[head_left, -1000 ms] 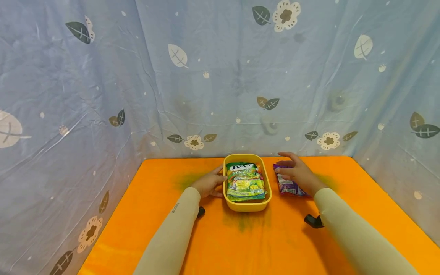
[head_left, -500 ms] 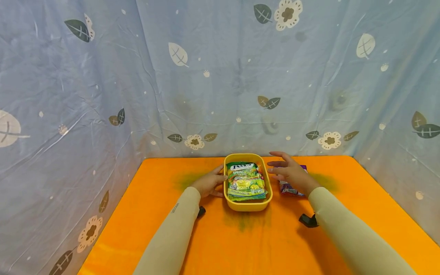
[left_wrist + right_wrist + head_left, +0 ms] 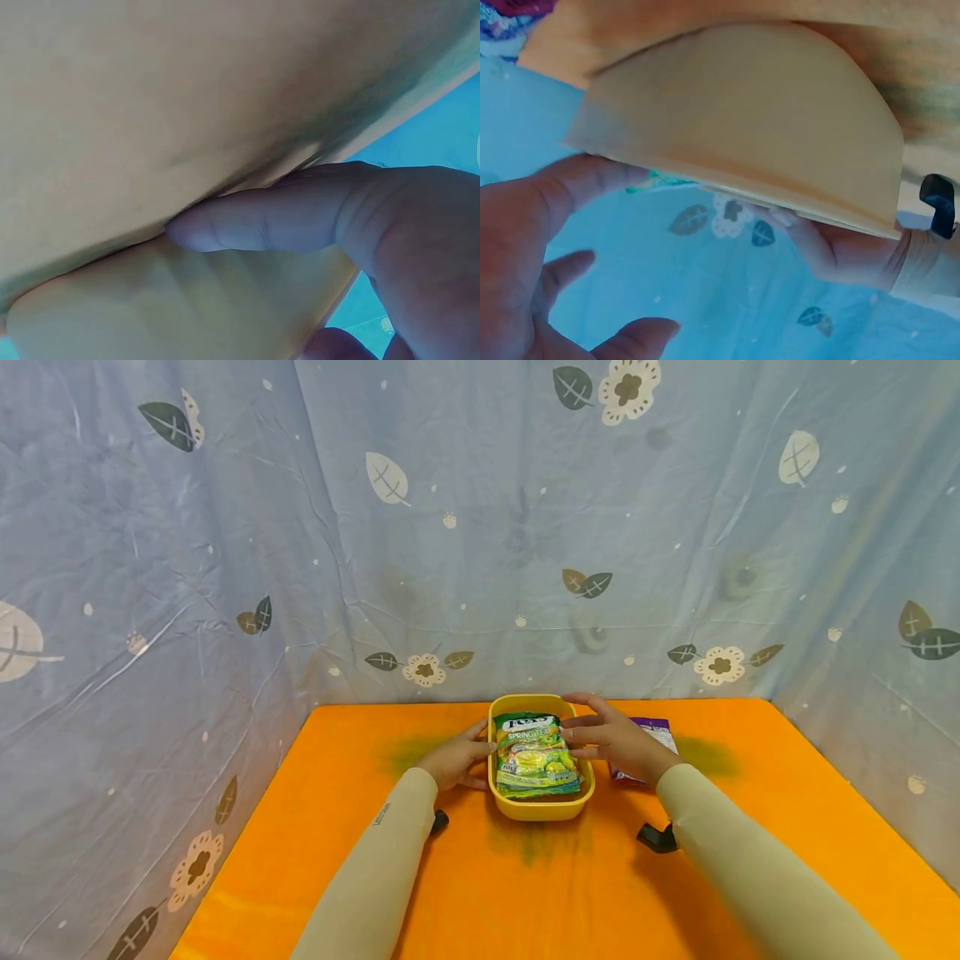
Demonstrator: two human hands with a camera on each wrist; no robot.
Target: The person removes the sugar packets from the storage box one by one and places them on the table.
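Observation:
A yellow plastic box (image 3: 542, 811) stands on the orange table, holding a green candy bag (image 3: 531, 768) marked "Spring Tea", with more packaging under it. My left hand (image 3: 453, 760) holds the box at its left side, its fingertips at the rim; in the left wrist view a finger (image 3: 255, 220) lies along the wall near the table. My right hand (image 3: 611, 739) is over the box's right rim, fingers spread and fingertips above the candy bag. The right wrist view shows nothing gripped in that hand. Whether its fingers touch the bag I cannot tell.
A purple bag (image 3: 657, 728) lies on the orange table (image 3: 525, 893) right of the box, partly hidden by my right hand. A blue patterned curtain (image 3: 480, 568) hangs behind and at both sides. Black mounts (image 3: 657, 837) sit at both wrists.
My right hand has moved left, from over the purple bag to over the box's right rim, uncovering part of the purple bag. The left hand and the box have stayed in place.

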